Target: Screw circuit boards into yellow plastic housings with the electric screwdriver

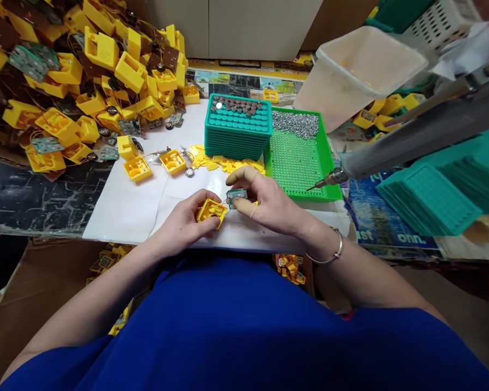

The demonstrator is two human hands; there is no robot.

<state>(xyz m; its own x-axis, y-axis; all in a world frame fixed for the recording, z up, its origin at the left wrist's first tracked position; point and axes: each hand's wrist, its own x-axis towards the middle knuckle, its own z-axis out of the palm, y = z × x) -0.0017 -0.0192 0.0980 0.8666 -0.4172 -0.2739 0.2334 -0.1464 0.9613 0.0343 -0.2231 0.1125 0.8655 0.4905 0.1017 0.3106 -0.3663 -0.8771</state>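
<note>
The yellow housing (211, 211), over the white sheet (124, 214), looks light and stiff — best held by its walls, where the left hand (186, 218) curls its fingers. The right hand (271, 202), fingers nearly closed, pinches the circuit board (239, 193), likely fragile — edges suit. Wires (225, 201) between blur; the board's underside is hidden.

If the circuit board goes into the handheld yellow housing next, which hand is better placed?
Probably the right: the right hand grips the circuit board with thumb and fingers, while the left hand holds the yellow housing close beside it.
</note>
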